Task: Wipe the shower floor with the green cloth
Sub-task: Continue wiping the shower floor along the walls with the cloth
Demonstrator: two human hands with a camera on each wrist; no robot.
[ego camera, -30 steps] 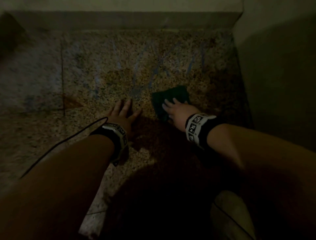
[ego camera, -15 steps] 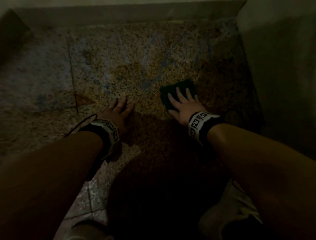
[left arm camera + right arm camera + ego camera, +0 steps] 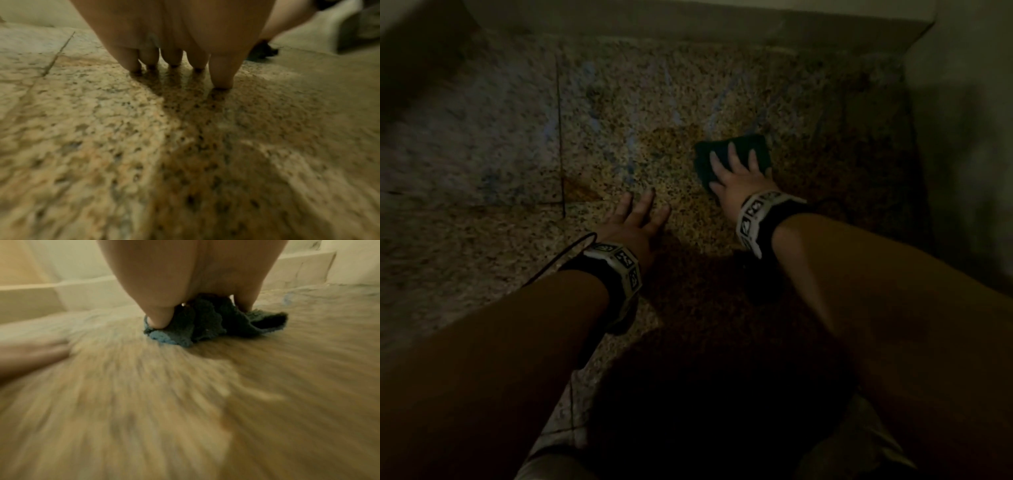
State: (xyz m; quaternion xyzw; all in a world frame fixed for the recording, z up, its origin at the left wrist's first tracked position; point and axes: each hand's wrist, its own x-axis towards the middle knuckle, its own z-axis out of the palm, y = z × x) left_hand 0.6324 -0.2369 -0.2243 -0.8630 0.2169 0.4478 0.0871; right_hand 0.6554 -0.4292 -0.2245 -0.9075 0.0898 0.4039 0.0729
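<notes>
The green cloth (image 3: 732, 154) lies flat on the speckled shower floor (image 3: 619, 113), directly under the right hand (image 3: 739, 178). That hand presses down on it with its fingers (image 3: 732, 156) straight and slightly fanned, pointing away from the person toward the back wall (image 3: 688, 20). The cloth shows past the fingertips and out to both sides of the hand, so the palm sits toward its near edge. From the right wrist view the fabric is bunched into folds beneath the palm, with the thumb (image 3: 158, 318) planted on its left corner and a loose flap sticking out to the right.

The left hand (image 3: 633, 222) holds nothing. It is laid flat on the bare stone, fingers straight and a little apart, just beside the right hand on its left and slightly nearer the body. It looks like a prop for the person's weight, not part of the wiping. A gap of floor separates it from the cloth.

So the relation that matters is simple: the cloth is under the right hand alone, ahead of the left and off to its right. The cloth looks slightly wider than deep. Faint bluish streaks (image 3: 726, 99) run on the stone beyond the right hand's fingertips, so I'd judge a forward push would carry the cloth straight over them.
</notes>
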